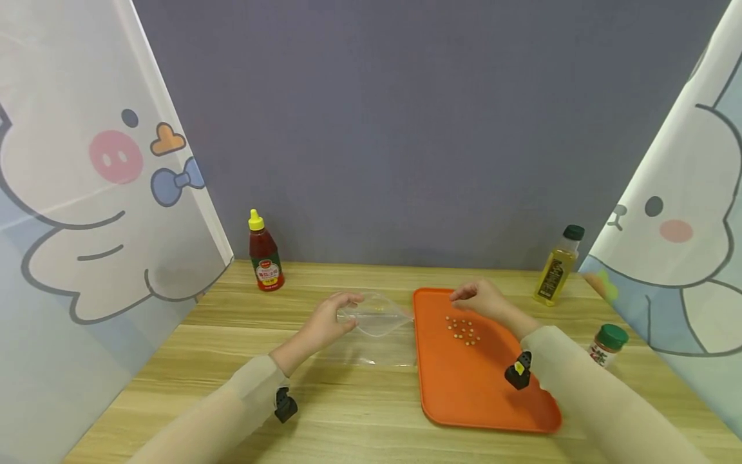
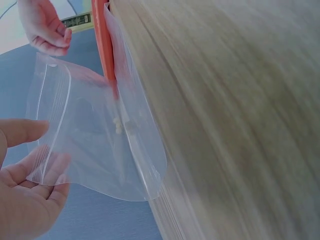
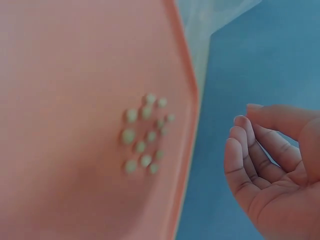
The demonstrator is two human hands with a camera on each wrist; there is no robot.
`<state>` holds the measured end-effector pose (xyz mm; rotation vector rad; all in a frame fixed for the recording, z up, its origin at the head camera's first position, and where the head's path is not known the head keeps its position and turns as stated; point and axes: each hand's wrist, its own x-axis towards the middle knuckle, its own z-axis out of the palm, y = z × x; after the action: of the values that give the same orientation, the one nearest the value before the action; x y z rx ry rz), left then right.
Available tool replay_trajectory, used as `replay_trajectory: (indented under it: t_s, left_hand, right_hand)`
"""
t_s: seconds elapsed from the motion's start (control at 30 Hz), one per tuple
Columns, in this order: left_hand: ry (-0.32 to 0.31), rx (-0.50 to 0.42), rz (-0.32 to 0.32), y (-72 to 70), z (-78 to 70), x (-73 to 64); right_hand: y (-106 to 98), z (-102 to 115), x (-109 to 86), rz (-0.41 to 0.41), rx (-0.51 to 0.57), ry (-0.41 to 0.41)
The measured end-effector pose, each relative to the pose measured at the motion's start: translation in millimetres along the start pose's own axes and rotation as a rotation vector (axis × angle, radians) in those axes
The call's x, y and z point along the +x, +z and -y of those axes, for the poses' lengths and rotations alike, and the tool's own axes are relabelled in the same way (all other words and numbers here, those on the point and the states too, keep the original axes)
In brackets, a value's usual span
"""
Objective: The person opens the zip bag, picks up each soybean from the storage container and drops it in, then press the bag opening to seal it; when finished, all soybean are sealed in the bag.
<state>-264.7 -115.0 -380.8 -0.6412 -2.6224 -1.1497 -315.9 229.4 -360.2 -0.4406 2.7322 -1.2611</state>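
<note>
Filling the clear plastic bag [image 2: 90, 115] beside the rectangular orange tray [image 1: 458, 386] with small pale balls [image 3: 140, 146] seems underway: left hand [image 1: 328, 317] fingers apart at the bag's mouth, right hand [image 1: 481, 298] fingertips together, perhaps on a ball, the next move likely needing a careful drop inside.

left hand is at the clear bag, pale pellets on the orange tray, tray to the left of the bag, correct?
Not quite: the head view shows the orange tray to the right of the clear bag. The rest is correct.
</note>
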Motion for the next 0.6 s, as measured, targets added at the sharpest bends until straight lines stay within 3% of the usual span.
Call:
replay_trajectory:
  t_s: [0.23, 0.6]
  left_hand:
    - [-0.009, -0.01, -0.015, -0.4, -1.9, -0.7]
    - [-0.013, -0.01, -0.011, -0.6, -1.5, -0.5]
  right_hand:
    - [-6, -15, -6.9, 0.025, -0.03, -0.007]
    - [-8, -38, -6.6, 0.05, -0.063, 0.066]
